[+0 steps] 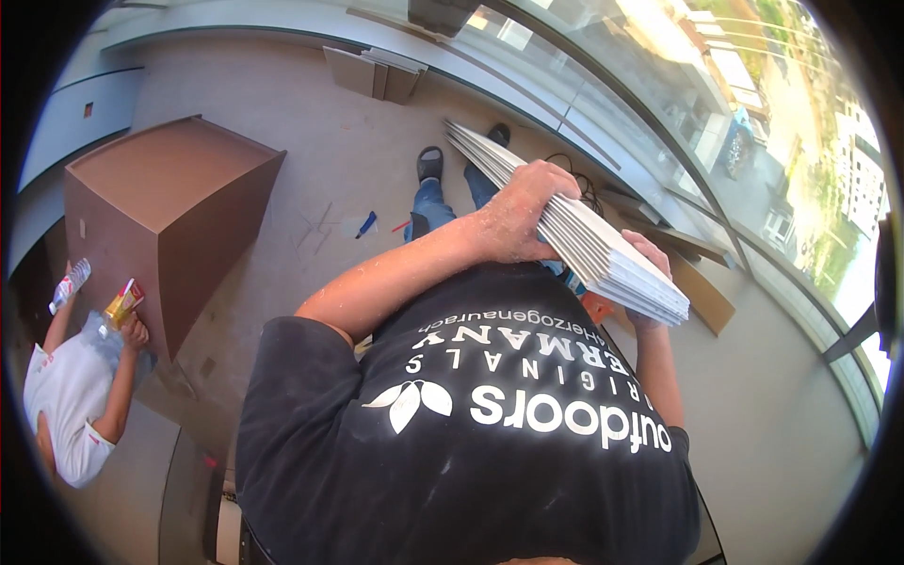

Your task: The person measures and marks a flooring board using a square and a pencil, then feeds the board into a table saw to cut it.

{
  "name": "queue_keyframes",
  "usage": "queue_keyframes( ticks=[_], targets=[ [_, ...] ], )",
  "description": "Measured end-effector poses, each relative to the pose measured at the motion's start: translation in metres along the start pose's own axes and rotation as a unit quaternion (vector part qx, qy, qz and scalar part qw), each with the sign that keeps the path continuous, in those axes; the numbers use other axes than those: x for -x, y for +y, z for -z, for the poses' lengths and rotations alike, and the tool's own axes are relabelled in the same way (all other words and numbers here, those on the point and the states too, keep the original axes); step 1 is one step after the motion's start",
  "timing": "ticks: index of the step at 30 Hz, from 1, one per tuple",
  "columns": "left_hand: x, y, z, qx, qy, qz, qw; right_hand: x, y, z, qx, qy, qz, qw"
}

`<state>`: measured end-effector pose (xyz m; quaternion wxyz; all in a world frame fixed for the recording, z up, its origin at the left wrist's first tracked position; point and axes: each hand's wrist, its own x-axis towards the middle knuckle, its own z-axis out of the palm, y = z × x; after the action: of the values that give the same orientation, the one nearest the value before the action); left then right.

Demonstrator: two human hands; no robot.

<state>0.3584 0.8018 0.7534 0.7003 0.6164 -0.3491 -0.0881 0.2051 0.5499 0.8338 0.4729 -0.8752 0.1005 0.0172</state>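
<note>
White panels (607, 256) — between left grip (529, 209) and right grip (650, 254).

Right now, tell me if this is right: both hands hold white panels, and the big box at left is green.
No: the head view shows the box is brown. The left hand and right hand do hold white panels.

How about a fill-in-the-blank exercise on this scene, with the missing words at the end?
1. The bare left hand and bare right hand grip a stack of long, thin, flat ____ panels.
2. The boxy brown cabinet stands in the ____ half of the picture.
3. The short-sleeved T-shirt with white print is ____.

Missing words: white; left; black.
</note>
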Motion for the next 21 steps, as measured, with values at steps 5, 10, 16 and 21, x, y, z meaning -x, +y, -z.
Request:
queue_keyframes(
  ticks=[5,10,16,21],
  targets=[
    [0.002,-0.005,0.001,-0.012,0.024,0.003,1.0,-0.007,0.007,-0.002,-0.097,-0.011,0.009,0.995],
    [-0.003,0.0,-0.018,-0.028,0.033,0.008,0.999,-0.008,0.014,0.012,-0.014,-0.018,0.058,0.998],
    [0.003,-0.002,-0.023,-0.024,0.045,-0.001,0.999,-0.014,0.021,0.014,-0.011,-0.019,0.146,0.989],
    [0.01,0.002,-0.026,-0.028,0.028,0.056,0.998,-0.022,0.027,0.017,-0.048,-0.028,0.204,0.977]
  ],
)
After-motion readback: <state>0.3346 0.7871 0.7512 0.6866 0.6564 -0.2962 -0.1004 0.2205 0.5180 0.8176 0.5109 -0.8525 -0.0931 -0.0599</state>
